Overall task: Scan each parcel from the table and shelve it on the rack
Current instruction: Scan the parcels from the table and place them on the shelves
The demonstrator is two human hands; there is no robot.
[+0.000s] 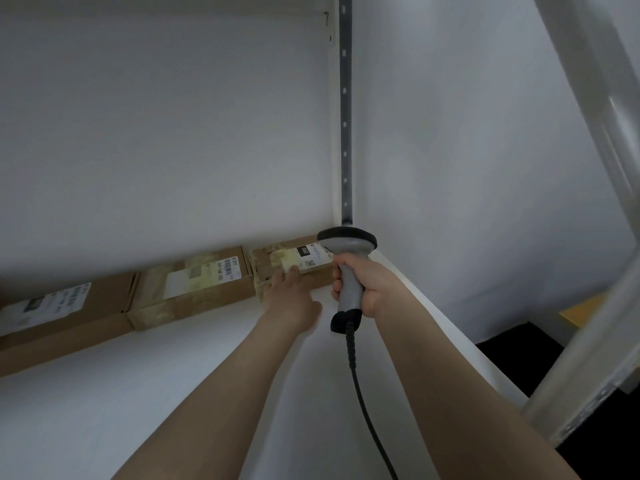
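Since the small brown cardboard parcel with a black-and-white label already lies on the white shelf board at the foot of the grey slotted metal upright, the step in hand is judged to be seating it in the rear corner.

- Left hand: just left of the upright's foot, fingers straight and pressing on the parcel's near top edge, gripping nothing.
- Right hand: below the upright, curled fully round the handle of the grey handheld scanner with a black head. The black cable trails down from the scanner.
- Method advised: push squarely with flat fingers, label upward, and hold the scanner and cable off the label.
- Left of the upright: a second taped brown cardboard parcel lies just beside the first, and a third long brown cardboard parcel lies beyond it, both along the back wall.
- Obstruction: the second parcel and the side wall leave little room to turn the first.
- Right of the upright: a pale metal frame post.
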